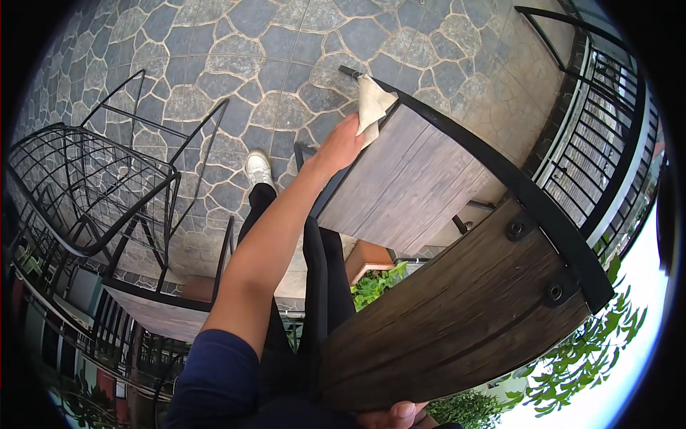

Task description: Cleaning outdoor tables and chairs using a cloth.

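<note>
My left hand (343,142) holds a folded cream cloth (372,104) against the black metal frame (482,155) of a piece of furniture, near a corner of its grey-brown wood-grain panel (412,177). At the bottom edge, my right hand (399,415) grips the lower edge of a darker wood-grain panel (455,311); only some fingers and part of the hand show. Two round fittings join this panel to the frame at its far end. The frame's narrow end sticks out beyond the cloth. My left arm crosses in front of my legs.
A black wire-mesh chair (102,177) stands at left, above another wood-grain panel (155,311) in a black frame. My white shoe (259,167) rests on stone-patterned paving (289,32). A metal railing (589,139) runs along the right. A terracotta planter (370,260) with green leaves sits below the lighter panel.
</note>
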Tool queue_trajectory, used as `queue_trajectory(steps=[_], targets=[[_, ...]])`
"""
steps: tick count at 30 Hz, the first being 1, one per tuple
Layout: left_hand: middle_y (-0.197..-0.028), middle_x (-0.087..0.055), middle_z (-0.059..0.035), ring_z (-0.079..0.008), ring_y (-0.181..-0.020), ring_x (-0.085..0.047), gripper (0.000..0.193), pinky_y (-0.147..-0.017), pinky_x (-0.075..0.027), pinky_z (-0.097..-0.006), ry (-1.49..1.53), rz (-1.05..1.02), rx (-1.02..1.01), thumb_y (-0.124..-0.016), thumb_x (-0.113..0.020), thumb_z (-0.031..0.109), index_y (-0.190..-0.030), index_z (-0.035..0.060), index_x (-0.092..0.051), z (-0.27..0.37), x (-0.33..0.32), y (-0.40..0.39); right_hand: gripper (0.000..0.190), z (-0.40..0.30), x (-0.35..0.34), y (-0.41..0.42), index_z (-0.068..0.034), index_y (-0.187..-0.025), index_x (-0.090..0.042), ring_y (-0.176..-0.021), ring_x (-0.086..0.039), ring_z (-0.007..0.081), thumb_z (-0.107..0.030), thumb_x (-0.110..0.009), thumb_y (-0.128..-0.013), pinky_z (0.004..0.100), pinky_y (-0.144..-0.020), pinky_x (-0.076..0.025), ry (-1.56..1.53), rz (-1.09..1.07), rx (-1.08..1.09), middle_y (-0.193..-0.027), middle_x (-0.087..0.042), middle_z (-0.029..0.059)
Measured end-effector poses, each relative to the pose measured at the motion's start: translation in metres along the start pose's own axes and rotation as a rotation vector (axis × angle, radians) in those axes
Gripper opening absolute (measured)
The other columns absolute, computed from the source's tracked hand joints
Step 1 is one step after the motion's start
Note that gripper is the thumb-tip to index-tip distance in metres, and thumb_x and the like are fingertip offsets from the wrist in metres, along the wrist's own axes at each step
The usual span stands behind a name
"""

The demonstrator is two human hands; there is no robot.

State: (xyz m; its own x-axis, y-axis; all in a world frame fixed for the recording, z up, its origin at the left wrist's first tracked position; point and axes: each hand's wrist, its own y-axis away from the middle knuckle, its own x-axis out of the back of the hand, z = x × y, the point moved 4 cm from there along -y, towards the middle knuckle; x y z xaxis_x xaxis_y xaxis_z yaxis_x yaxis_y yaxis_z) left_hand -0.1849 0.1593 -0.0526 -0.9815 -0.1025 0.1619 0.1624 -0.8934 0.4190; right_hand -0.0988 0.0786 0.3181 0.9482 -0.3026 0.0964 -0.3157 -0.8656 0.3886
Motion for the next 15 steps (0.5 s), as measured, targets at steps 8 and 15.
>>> queue_trajectory(steps=[8, 15], targets=[[-0.132, -0.037, -0.0170, -0.0397, -0.115, -0.046, 0.056, -0.098, -0.041, -0.0413, -0.399, -0.145, 0.016, -0.075, -0.049, -0.011, -0.126, 0.0106, -0.046, -0.004, -0.008, 0.082, 0.069, 0.003, -0.003, -0.001, 0.011, -0.127, -0.040, -0.112, -0.050, 0.0314, -0.026, -0.062, -0.074, 0.0404, -0.097, -0.038, -0.009, -0.007, 0.013, -0.119, -0.052, 0.0244], [-0.121, -0.046, -0.0165, -0.0399, -0.106, -0.051, 0.047, -0.088, -0.045, -0.0442, -0.019, 0.272, 0.036, -0.073, -0.050, -0.014, -0.113, 0.0085, -0.049, 0.014, -0.001, 0.026, 0.068, 0.007, -0.001, -0.002, 0.010, -0.128, -0.040, -0.111, -0.051, 0.0311, -0.029, -0.061, -0.076, 0.0398, -0.096, -0.040, -0.010, -0.016, 0.012, -0.120, -0.052, 0.0240]])
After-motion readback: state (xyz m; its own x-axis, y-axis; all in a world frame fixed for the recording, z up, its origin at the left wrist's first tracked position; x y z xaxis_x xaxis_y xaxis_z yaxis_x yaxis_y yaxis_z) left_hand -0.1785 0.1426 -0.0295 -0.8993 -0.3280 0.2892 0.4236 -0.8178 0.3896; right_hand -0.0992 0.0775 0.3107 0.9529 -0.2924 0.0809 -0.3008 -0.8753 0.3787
